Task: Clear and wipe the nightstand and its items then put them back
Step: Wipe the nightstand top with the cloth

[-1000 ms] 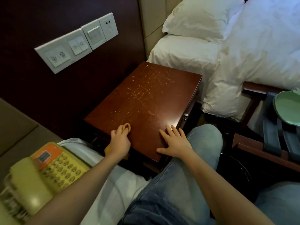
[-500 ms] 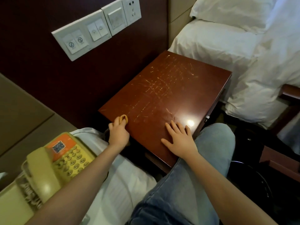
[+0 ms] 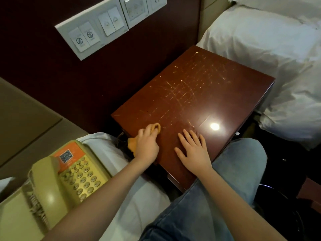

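Nightstand counter (image 3: 199, 94) is scratched with a glare spot. The left hand (image 3: 147, 146) is at its near-left corner, grip curled round an orange cloth (image 3: 131, 143) on the top; the cloth is mostly hidden under the hand, with only a loop past the fingertips and a wad off the edge showing. Right hand (image 3: 194, 152) just beside it, grip fully open, palm flat on the counter, fingers spread, holding nothing. Beige telephone (image 3: 69, 173) sits on the white bed sheet (image 3: 139, 197) to the left, partly cut off by the frame; wall switch panel (image 3: 97, 32) symbols too blurred to read.

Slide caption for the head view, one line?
Left hand grips an orange cloth on the scratched nightstand, right hand flat beside it, telephone set aside on white bedding.
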